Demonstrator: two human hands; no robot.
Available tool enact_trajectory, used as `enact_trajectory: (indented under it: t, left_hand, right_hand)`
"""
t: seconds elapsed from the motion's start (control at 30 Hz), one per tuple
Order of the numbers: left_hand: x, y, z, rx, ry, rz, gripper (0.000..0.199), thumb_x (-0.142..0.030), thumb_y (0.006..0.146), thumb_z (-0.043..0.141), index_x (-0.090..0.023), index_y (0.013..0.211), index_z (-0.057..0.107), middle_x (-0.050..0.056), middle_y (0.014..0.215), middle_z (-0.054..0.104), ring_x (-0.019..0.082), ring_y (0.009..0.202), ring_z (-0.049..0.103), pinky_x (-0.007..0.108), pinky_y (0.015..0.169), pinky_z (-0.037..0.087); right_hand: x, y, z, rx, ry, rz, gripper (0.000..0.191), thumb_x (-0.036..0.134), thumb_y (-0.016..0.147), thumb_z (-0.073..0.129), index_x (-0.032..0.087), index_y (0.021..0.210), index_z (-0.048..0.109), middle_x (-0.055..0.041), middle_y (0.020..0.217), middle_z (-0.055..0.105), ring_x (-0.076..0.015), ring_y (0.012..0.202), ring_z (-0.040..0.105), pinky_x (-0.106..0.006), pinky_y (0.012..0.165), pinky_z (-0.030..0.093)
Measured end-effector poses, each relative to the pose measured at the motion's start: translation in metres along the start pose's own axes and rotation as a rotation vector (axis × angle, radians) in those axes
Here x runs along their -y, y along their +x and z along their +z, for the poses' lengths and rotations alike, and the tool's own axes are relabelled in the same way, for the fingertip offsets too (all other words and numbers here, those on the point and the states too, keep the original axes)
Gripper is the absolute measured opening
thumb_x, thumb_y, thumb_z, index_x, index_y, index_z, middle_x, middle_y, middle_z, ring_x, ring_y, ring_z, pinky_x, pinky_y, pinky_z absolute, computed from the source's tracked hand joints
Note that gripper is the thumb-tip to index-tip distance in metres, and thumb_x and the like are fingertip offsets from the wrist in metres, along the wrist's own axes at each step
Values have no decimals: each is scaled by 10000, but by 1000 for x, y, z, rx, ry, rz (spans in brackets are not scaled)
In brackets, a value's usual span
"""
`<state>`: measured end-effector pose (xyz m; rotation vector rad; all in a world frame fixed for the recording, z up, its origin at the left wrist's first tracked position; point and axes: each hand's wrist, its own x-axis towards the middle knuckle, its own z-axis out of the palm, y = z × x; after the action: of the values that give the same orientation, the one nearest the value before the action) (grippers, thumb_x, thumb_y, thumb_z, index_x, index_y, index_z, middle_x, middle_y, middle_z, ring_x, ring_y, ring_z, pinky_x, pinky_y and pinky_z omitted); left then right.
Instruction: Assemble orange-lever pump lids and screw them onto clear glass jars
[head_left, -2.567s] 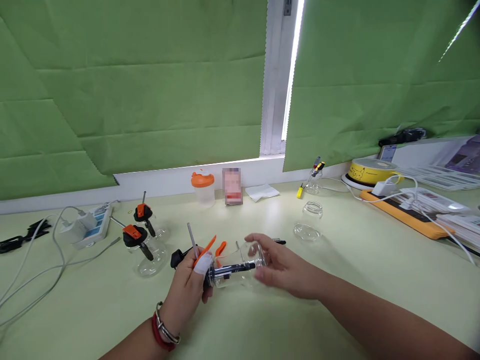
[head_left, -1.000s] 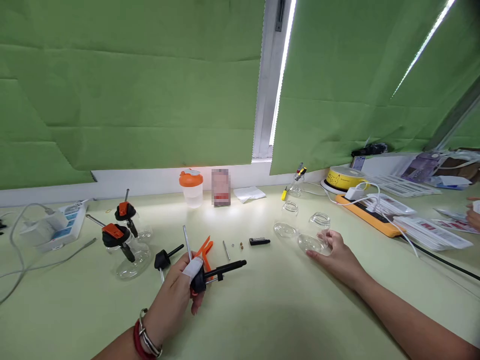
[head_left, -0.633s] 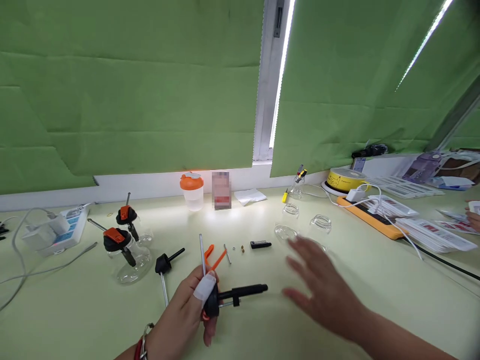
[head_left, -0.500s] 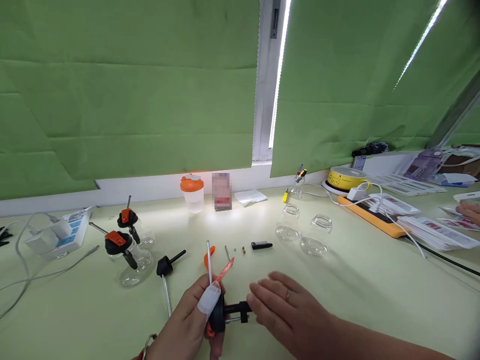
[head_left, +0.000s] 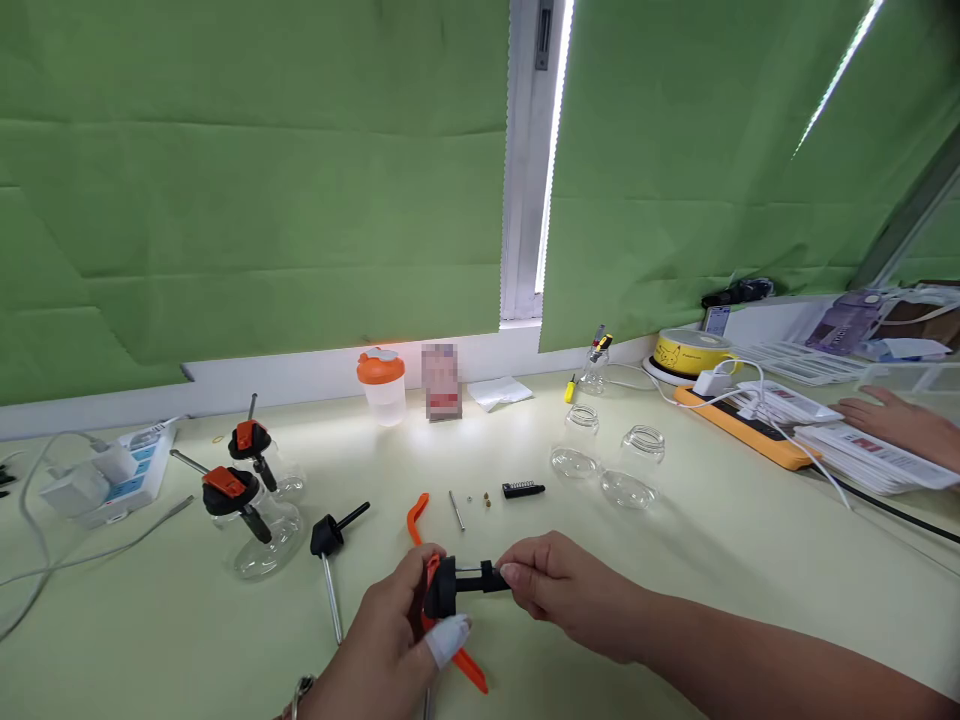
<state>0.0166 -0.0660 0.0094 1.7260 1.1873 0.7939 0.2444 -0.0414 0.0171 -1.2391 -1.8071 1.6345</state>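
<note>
Near the bottom centre, my left hand (head_left: 394, 630), white tape round its thumb, grips a black round bottle lid (head_left: 442, 588) with an orange lever (head_left: 471, 670). The lid lies sideways, its black stem pointing right. My right hand (head_left: 562, 590) pinches the far end of that stem between thumb and fingers. Just beyond are a loose orange lever (head_left: 416, 515), a thin metal pin (head_left: 457, 510), a tiny nut (head_left: 469, 499), small brass-coloured bits (head_left: 487, 500) and a black part with a spring (head_left: 523, 490). Left of my hands lies another black lid (head_left: 328, 537) with a metal tube.
Two glass bottles with black-and-orange lids (head_left: 262, 545) stand left, near a white power strip (head_left: 139, 480). Open glass bottles (head_left: 634, 475) are right of centre. An orange-lidded cup (head_left: 382, 385) stands at the back. Another person's hand (head_left: 900, 420) rests over white cards beside an orange power strip (head_left: 742, 430).
The lid has turned in my left hand, its orange lever now pointing down toward me. My right hand has gone from flat, outstretched fingers to pinching the stem's end. The other person's hand reaches further in.
</note>
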Motion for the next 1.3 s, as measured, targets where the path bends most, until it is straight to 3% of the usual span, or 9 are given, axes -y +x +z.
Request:
enact_trajectory:
  t: [0.17, 0.3, 0.47, 0.77, 0.93, 1.3]
  left_hand:
    - [3, 15, 8, 39, -237, -168, 272, -287, 780, 603, -167, 1024, 605, 42, 918, 653, 207, 880, 581, 296, 787, 467]
    - [5, 19, 7, 99, -149, -177, 263, -328, 782, 599, -152, 978, 616, 36, 884, 651, 204, 841, 568, 299, 774, 457]
    - [3, 20, 7, 100, 47, -159, 192, -324, 805, 535, -168, 880, 618, 8, 808, 630, 186, 765, 546, 269, 695, 435]
    - [-1, 25, 17, 40, 234, -127, 254, -391, 831, 482, -169, 801, 602, 25, 739, 611, 198, 697, 527, 288, 661, 419]
    - [-1, 26, 17, 40, 166, -118, 240, -386, 830, 496, -177, 793, 608, 19, 744, 622, 195, 701, 538, 269, 646, 411]
    - [-2, 27, 15, 42, 144, -147, 261, -409, 826, 493, -174, 748, 578, 5, 720, 584, 186, 693, 510, 262, 644, 403]
  right_hand:
    - [-20, 13, -3, -25, -112, -15, 158, 242, 828, 493, 163, 743, 601, 24, 642, 489, -80, 543, 344, -211, 506, 283]
    - [-30, 22, -4, -72, -90, -4, 163, 222, 802, 518, 182, 897, 644, 20, 677, 537, -97, 594, 408, -218, 554, 329]
    - [-36, 30, 0, -133, -7, 20, 302, 190, 772, 557, 183, 1073, 574, 17, 700, 577, -117, 641, 501, -232, 603, 386]
    - [-26, 40, 7, -194, -35, 44, 281, 91, 750, 543, 190, 1009, 580, 25, 682, 576, -102, 594, 481, -230, 587, 377]
    - [-27, 41, 8, -192, -92, 14, 164, 99, 753, 538, 196, 884, 561, 36, 670, 543, -88, 562, 425, -215, 540, 336]
    - [-27, 41, 5, -197, -111, -1, 164, 131, 768, 547, 209, 911, 519, 38, 698, 538, -88, 578, 438, -205, 538, 338]
